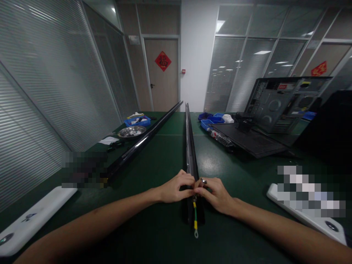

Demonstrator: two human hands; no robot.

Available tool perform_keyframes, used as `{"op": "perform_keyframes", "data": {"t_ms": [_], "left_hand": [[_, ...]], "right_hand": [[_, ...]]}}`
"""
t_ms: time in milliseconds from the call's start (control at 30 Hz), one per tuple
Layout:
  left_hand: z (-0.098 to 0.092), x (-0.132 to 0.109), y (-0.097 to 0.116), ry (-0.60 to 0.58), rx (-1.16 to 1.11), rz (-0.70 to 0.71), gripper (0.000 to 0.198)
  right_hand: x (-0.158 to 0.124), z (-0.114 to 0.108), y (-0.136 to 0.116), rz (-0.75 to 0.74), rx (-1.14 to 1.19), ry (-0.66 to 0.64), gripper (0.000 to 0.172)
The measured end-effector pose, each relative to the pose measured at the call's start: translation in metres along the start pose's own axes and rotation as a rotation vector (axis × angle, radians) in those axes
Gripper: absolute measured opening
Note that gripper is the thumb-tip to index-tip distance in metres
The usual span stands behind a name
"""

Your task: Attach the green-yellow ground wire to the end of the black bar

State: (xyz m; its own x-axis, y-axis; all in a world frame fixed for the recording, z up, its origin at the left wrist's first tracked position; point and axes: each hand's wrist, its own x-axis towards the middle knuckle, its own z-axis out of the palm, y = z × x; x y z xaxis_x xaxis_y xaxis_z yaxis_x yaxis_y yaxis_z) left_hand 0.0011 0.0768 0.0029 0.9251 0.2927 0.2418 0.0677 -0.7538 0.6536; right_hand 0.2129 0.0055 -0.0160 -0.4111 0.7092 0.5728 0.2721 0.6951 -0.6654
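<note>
A long black metal rail (pixel 191 146) runs away from me down the middle of the table. My left hand (pixel 180 187) and my right hand (pixel 213 192) meet over its near end, fingers closed and tips touching or nearly so. Whatever lies between the fingertips is small and mostly hidden. Just below them a short green and yellow ground wire (pixel 195 216) extends toward me, with a bare ring terminal at its near end. I cannot tell whether its upper end is pinched or fixed to the rail. A ring shows on my right hand.
A second black rail (pixel 143 141) lies slanted to the left. Beyond it are a metal bowl (pixel 132 132) and a blue tray (pixel 137 121). Blue bins (pixel 213 120), a flat black panel (pixel 250 139) and an open computer case (pixel 280 106) stand right. White devices (pixel 35 220) flank my arms.
</note>
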Motion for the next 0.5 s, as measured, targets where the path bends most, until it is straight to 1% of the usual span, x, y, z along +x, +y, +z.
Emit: {"op": "perform_keyframes", "data": {"t_ms": [200,300,400,500], "left_hand": [[0.0007,-0.0003,-0.0012,-0.008,0.011,-0.009,0.039],[0.0005,-0.0005,0.0,0.003,0.017,-0.01,0.037],[-0.0001,-0.0007,0.0015,0.026,0.024,-0.004,0.034],[-0.0007,-0.0006,0.0027,0.034,0.02,0.01,0.032]], "right_hand": [[-0.0015,0.0004,-0.0002,0.012,0.015,0.007,0.028],[-0.0024,0.0001,0.0,-0.007,-0.01,0.026,0.029],[-0.0026,-0.0003,-0.0003,-0.039,-0.043,0.064,0.033],[-0.0015,-0.0007,-0.0015,-0.062,-0.045,0.064,0.035]]}}
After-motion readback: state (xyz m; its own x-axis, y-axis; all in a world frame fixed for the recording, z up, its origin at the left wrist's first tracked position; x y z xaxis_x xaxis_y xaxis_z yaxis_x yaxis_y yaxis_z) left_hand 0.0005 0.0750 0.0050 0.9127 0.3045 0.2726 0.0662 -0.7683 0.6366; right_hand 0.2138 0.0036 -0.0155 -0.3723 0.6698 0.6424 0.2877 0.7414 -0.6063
